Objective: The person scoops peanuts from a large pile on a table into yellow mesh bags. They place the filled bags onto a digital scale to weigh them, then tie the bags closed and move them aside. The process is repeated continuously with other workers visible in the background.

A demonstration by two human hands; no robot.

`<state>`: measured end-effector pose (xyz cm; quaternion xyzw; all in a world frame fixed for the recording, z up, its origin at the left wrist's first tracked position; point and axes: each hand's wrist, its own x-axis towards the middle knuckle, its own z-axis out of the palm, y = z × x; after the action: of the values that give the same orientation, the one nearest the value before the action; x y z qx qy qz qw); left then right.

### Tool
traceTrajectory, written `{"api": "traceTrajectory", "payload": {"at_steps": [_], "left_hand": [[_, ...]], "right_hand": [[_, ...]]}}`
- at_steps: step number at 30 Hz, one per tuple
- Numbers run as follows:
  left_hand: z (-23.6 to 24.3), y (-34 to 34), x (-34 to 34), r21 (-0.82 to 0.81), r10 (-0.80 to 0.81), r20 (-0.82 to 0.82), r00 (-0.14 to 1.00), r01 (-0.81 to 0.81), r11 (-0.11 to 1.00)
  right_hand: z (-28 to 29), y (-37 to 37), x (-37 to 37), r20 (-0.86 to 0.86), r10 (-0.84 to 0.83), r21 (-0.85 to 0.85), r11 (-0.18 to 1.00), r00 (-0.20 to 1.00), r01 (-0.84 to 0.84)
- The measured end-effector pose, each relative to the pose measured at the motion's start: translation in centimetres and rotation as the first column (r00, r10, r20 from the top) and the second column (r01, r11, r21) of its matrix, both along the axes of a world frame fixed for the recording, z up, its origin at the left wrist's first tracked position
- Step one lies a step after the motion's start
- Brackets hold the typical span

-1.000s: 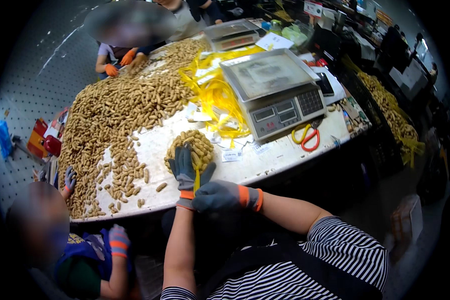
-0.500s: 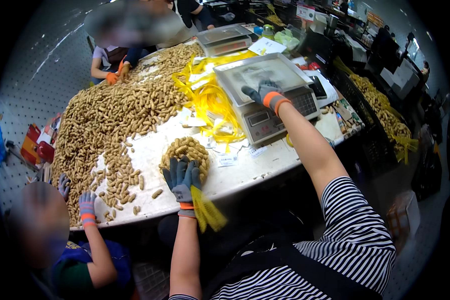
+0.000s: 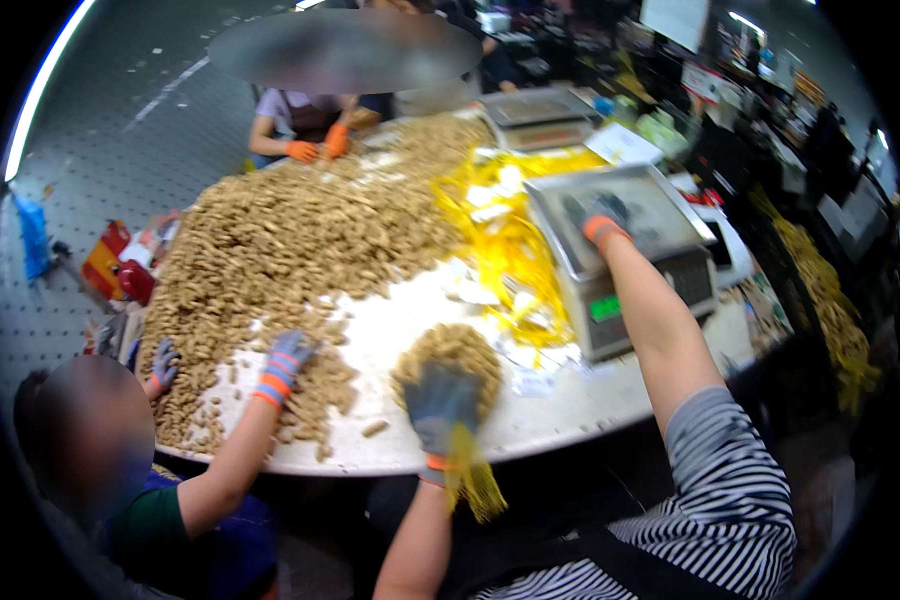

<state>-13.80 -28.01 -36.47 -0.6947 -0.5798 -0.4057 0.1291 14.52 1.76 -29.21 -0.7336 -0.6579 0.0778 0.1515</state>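
Note:
A yellow net bag filled with peanuts (image 3: 460,345) lies on the white table near its front edge. My left hand (image 3: 443,408), in a grey glove with an orange cuff, is cupped over the bag and grips it. The bag's loose yellow net tail (image 3: 478,488) hangs beside the wrist, past the table edge. My gloved right hand (image 3: 600,213) rests palm down on the metal pan of a weighing scale (image 3: 660,195). Its fingers are spread, with nothing visible in them. Green digits glow on the scale's display. Motion blurs both hands.
A big heap of loose peanuts (image 3: 300,230) covers the table's left side. Yellow net bags and white labels (image 3: 500,230) lie left of the scale. A second scale (image 3: 538,112) stands behind. A co-worker's gloved hand (image 3: 288,365) works at the left; another person's orange gloves (image 3: 315,147) are across the table.
The view has swung, so the table sits farther right. The scale's display has lit up green. The left co-worker's hand has moved toward the middle, among the peanuts. My hands keep their places.

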Motion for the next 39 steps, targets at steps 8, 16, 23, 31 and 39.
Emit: {"api": "traceTrajectory", "payload": {"at_steps": [8, 16, 23, 31, 39], "left_hand": [[1.0, 1.3, 0.9, 0.057, 0.000, 0.025, 1.000, -0.002, 0.998], [1.4, 0.5, 1.2, -0.041, 0.043, -0.004, 0.999, -0.044, 0.998], [0.0, 0.9, 0.4, -0.018, 0.050, 0.012, 0.999, -0.049, 0.999], [2.3, 0.3, 1.4, -0.062, 0.018, 0.060, 0.998, -0.014, 0.998], [1.5, 0.4, 0.9, -0.046, -0.009, 0.118, 0.993, 0.014, 0.999]], "right_hand": [[1.1, -0.4, -10.0, -0.609, 0.281, -0.280, 0.799, 0.741, -0.533], [0.7, 3.0, 0.3, -0.474, 0.233, 0.275, 0.955, 0.849, -0.109], [4.2, -3.7, -6.7, -0.037, 0.057, 0.071, 0.996, 0.998, -0.054], [-0.5, 1.0, -7.1, -0.851, 0.440, 0.356, 0.885, 0.286, -0.301], [0.1, 4.2, -2.4, 0.004, -0.334, 0.096, 0.938, 0.943, 0.332]]}}
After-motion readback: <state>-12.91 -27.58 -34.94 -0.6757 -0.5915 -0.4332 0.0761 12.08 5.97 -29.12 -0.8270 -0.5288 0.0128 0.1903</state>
